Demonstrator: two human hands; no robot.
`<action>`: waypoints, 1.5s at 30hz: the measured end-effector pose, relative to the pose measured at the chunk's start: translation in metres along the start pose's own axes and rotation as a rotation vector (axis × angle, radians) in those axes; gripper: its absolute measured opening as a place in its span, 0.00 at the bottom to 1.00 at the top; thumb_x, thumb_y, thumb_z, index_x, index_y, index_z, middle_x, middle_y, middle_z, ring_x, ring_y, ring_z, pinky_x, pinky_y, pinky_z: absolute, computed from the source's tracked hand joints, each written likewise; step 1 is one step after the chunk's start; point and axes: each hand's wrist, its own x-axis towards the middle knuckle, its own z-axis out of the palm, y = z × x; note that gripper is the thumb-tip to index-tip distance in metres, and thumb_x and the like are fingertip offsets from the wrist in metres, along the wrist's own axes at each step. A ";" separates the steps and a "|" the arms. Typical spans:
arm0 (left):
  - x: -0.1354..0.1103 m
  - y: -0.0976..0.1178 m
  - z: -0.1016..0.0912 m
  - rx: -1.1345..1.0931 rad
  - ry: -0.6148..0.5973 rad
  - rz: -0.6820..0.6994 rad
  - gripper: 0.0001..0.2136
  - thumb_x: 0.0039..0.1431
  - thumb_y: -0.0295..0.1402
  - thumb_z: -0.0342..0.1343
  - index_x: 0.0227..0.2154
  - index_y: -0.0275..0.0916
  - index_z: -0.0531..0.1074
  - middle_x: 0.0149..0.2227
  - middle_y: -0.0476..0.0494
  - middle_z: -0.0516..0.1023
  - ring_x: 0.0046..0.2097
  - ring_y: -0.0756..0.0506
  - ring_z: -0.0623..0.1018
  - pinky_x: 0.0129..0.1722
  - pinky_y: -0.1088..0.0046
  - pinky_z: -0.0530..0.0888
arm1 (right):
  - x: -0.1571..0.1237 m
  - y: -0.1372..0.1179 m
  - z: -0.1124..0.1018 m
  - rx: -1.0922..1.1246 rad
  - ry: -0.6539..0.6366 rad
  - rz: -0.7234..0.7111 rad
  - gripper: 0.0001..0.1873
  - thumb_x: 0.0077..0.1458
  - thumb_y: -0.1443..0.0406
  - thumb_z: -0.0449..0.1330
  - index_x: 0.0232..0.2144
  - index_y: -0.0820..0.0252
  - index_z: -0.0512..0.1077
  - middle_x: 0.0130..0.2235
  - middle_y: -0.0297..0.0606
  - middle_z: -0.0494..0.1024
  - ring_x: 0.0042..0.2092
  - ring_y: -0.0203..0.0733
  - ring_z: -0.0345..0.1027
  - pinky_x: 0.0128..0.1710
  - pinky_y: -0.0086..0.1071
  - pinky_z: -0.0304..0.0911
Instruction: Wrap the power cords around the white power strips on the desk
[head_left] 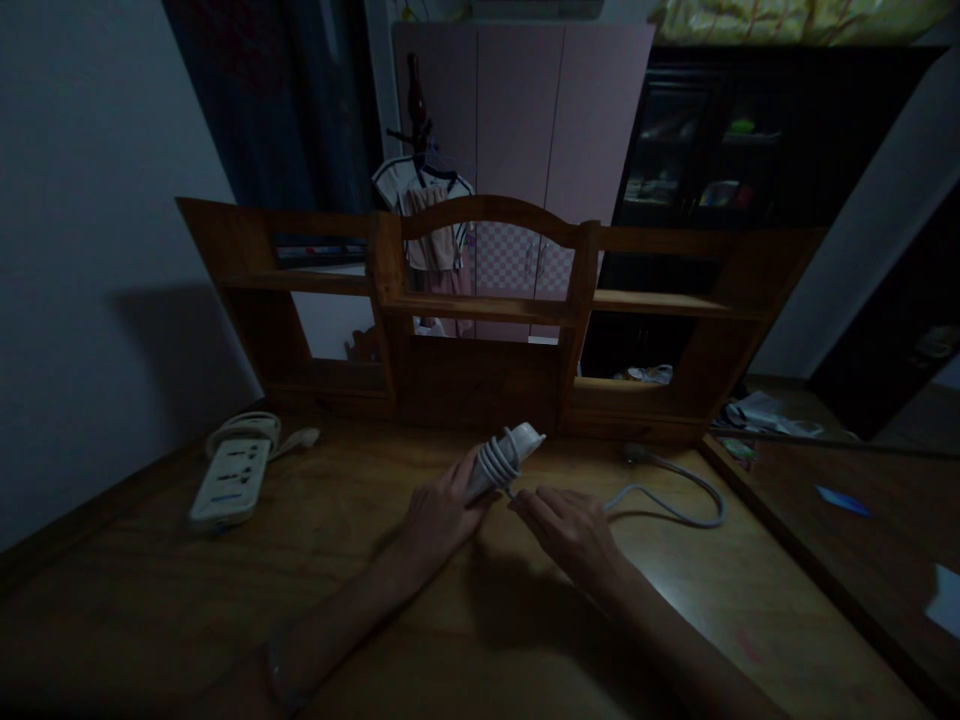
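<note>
My left hand [439,512] is closed round a white power strip [504,458] with its white cable wound in several turns about it, held just above the wooden desk [360,600]. Beside it, my right hand [568,525] pinches the cable where it leaves the coil. The loose end of the white cable [675,500] loops off to the right across the desk and back toward the hutch.
A second white power strip [231,480] with a coiled cord lies at the left of the desk near the wall. A wooden shelf hutch [480,300] stands along the back edge. Papers [765,412] lie at the right, and a wardrobe stands behind.
</note>
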 end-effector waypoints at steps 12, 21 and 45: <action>-0.010 0.003 0.004 0.436 -0.213 0.313 0.16 0.58 0.35 0.54 0.49 0.38 0.63 0.42 0.39 0.74 0.43 0.43 0.75 0.38 0.71 0.70 | 0.002 0.000 -0.021 -0.110 -0.028 -0.153 0.11 0.64 0.62 0.51 0.30 0.59 0.67 0.28 0.36 0.70 0.29 0.39 0.62 0.31 0.34 0.49; -0.021 0.010 0.009 0.610 -0.241 0.654 0.11 0.62 0.33 0.50 0.46 0.38 0.65 0.37 0.41 0.75 0.36 0.43 0.76 0.33 0.71 0.70 | -0.002 0.029 -0.037 0.139 0.025 0.017 0.22 0.51 0.47 0.60 0.23 0.60 0.65 0.23 0.34 0.67 0.25 0.35 0.59 0.27 0.31 0.46; 0.014 -0.010 0.002 -0.664 0.178 -0.374 0.25 0.40 0.46 0.66 0.39 0.35 0.72 0.34 0.40 0.79 0.33 0.43 0.79 0.30 0.73 0.74 | 0.003 0.020 0.027 0.412 -0.275 0.290 0.16 0.64 0.65 0.47 0.53 0.55 0.64 0.39 0.40 0.77 0.36 0.40 0.72 0.32 0.27 0.58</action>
